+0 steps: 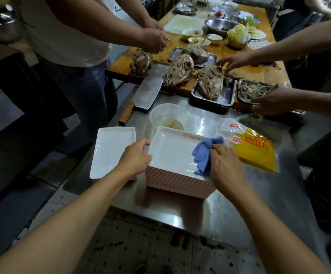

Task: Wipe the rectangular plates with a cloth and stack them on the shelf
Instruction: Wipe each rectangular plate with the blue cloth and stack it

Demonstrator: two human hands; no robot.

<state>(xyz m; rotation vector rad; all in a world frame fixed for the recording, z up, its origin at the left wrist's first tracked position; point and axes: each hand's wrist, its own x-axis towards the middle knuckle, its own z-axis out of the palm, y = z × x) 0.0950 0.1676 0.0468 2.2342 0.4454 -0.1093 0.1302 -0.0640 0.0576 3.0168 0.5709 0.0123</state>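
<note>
One tall stack of glossy white rectangular plates (pixel 177 155) on steel table (pixel 230 204); left hand (pixel 135 159) grips its left rim. Right hand (pixel 227 165) clutches one nubby blue cloth (pixel 204 155) on top plate. One lone plate (pixel 112 152) beyond left fingers.

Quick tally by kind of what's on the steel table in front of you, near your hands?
Plate stack: 1 (plates in it too thin to count)
Single white plate: 1
Blue cloth: 1
Clear plastic bowl: 1
Cleaver: 1
Yellow packet: 1
Total: 6
</note>
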